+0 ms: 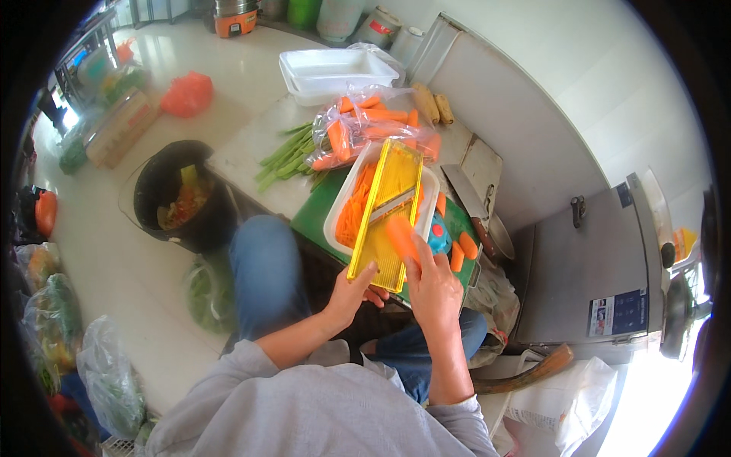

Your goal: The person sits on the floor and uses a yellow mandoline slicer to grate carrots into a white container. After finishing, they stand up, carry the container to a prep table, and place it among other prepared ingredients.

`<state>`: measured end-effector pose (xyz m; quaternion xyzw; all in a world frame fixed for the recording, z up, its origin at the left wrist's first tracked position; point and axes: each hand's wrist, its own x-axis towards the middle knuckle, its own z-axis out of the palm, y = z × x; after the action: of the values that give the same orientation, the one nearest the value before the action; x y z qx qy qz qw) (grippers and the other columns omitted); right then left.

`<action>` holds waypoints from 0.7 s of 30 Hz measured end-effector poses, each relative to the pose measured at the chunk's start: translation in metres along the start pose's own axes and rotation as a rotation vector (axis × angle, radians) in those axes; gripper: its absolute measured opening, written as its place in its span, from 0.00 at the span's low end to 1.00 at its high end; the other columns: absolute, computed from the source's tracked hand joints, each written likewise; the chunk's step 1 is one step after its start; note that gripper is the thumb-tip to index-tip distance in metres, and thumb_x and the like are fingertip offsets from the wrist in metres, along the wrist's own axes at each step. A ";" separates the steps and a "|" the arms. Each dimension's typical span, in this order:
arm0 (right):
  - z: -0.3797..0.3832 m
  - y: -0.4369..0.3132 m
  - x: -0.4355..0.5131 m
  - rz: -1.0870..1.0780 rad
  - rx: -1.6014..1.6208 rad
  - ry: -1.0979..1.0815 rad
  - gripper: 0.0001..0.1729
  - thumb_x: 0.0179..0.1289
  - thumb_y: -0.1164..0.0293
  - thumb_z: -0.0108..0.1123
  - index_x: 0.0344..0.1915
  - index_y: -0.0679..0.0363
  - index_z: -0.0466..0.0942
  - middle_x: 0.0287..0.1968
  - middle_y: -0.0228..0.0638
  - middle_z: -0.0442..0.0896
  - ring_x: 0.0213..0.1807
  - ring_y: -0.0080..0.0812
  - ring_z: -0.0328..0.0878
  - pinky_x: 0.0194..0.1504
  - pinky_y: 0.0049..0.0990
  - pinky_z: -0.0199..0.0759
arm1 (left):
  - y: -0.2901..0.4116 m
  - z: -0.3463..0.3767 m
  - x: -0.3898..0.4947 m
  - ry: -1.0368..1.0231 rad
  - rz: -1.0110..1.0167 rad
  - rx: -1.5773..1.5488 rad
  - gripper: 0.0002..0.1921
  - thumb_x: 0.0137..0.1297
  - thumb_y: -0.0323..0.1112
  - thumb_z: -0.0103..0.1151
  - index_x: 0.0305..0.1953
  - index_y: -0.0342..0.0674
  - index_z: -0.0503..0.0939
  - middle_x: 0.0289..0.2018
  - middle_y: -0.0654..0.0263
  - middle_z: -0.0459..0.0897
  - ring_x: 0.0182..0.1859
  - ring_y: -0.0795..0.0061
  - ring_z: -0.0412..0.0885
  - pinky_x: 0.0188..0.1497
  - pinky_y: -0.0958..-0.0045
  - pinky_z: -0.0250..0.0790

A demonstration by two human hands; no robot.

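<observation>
My left hand [351, 294] grips the near end of a yellow mandoline slicer [394, 165], its thumb on top. The slicer slants across a white plastic tub [331, 228] that holds shredded carrot [355, 208]. In my right hand [432, 283] is a peeled carrot piece [402, 235], held over the slicer just below its metal blade [392, 206]. Under the tub lies a green cutting board [314, 211]. Cut carrot chunks [468, 244] and a blue plastic item with a red button [440, 234] sit on the board to the right of the tub.
Beyond the tub are bagged carrots [382, 117], green beans [288, 154] and a white bin [342, 68]. A cleaver [465, 191] rests at the right, near a metal cabinet [582, 268]. A black bucket [165, 183] with scraps stands on the floor left of my knee.
</observation>
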<state>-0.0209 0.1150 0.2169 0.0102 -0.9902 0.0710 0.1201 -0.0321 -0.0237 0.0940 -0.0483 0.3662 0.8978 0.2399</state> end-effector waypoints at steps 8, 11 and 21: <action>0.031 -0.016 0.059 -0.071 -0.465 0.138 0.17 0.72 0.59 0.58 0.57 0.49 0.76 0.33 0.38 0.78 0.22 0.41 0.81 0.22 0.36 0.76 | -0.004 0.000 0.004 0.003 0.077 -0.005 0.15 0.78 0.37 0.51 0.51 0.29 0.74 0.37 0.53 0.85 0.32 0.64 0.88 0.35 0.69 0.83; 0.040 0.006 0.122 -0.202 -0.356 0.262 0.14 0.72 0.60 0.58 0.54 0.48 0.75 0.33 0.38 0.78 0.22 0.40 0.82 0.21 0.35 0.77 | -0.001 0.003 0.004 0.017 0.093 0.010 0.14 0.77 0.36 0.51 0.52 0.29 0.73 0.37 0.52 0.85 0.32 0.63 0.88 0.35 0.67 0.84; 0.020 -0.026 0.036 -0.104 -0.437 0.002 0.15 0.73 0.57 0.58 0.53 0.49 0.77 0.34 0.38 0.79 0.25 0.44 0.82 0.23 0.37 0.78 | -0.004 0.003 0.005 0.010 0.109 -0.030 0.13 0.78 0.34 0.50 0.52 0.29 0.73 0.36 0.53 0.85 0.32 0.66 0.87 0.35 0.71 0.84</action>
<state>-0.0594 0.0862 0.2097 0.0347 -0.9800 -0.1516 0.1239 -0.0339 -0.0175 0.0921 -0.0364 0.3560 0.9146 0.1882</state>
